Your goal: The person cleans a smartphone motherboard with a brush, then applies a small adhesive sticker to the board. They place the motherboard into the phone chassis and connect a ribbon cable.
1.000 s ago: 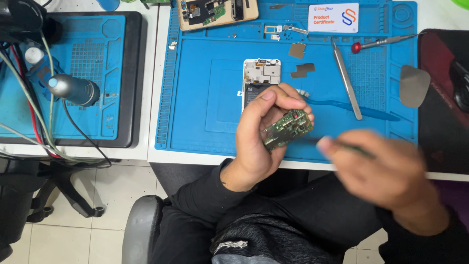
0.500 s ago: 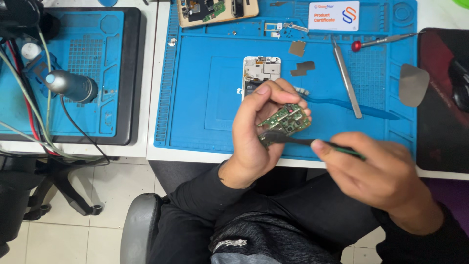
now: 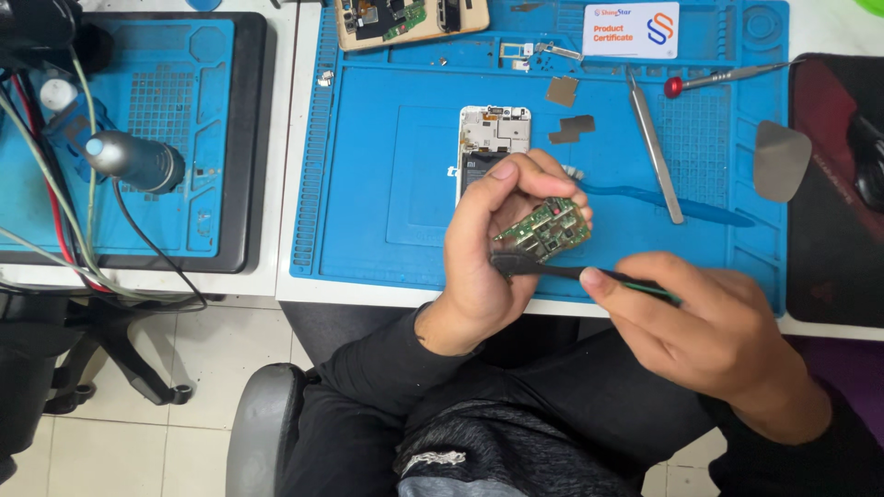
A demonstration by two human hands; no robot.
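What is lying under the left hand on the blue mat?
An opened white phone lies on the blue mat under the left hand. Only its upper part shows; the hand and the green circuit board it holds cover the lower part.

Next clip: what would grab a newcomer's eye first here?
At centre, the left hand pinches a small green circuit board above the blue repair mat, while the right hand brings a thin dark tool to the board's lower edge. Just behind lies an opened white phone; metal tweezers rest on the mat to the right.
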